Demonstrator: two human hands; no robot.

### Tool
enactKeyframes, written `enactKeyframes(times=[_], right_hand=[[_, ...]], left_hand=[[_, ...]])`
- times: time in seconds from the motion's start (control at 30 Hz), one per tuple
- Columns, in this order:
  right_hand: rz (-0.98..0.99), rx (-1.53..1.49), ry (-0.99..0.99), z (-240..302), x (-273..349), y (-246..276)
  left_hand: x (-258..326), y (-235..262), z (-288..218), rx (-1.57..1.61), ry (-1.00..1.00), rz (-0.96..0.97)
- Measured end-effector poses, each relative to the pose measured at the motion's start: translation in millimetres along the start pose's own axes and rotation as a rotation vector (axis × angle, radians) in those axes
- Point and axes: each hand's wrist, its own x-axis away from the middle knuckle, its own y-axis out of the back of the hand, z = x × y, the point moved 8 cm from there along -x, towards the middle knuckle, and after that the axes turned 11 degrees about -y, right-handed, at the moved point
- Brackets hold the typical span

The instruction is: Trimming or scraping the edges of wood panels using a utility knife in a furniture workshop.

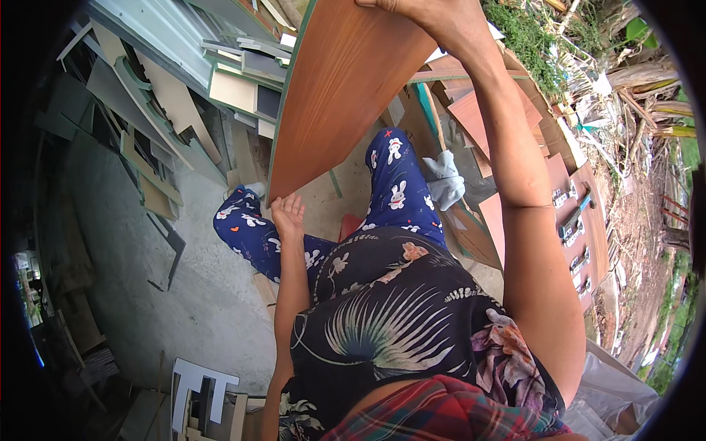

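Head view: the right hand grips the far end of the brown panel, tilted before the legs; the left hand, fingers curled, meets its near corner, its hold hard to confirm. Supporting both ends evenly should limit twisting.

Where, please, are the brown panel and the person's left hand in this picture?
Brown panel (344, 99): head view, middle of its broad face.
Left hand (288, 214): head view, middle of the hand.
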Motion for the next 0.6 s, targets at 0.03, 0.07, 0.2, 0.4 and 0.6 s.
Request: enactKeyframes(times=[0.03,0.07,0.2,0.4,0.6], right_hand=[[-0.001,0.078,0.020,20,19,-5],[-0.027,0.154,0.087,26,30,-14],[-0.007,0.300,0.184,-8,65,-70],[0.132,0.377,0.059,-88,96,-128],[0.291,0.423,-0.083,-156,130,-179]], left_hand=[[-5,1,3,0.004,0.001,0.004],[-7,12,1,-0.129,-0.029,-0.087],[7,-1,-50,-0.451,-0.499,-0.209],[44,-121,-95,-0.912,-0.838,0.335],[0,-148,-56,-0.877,-0.636,0.458]])
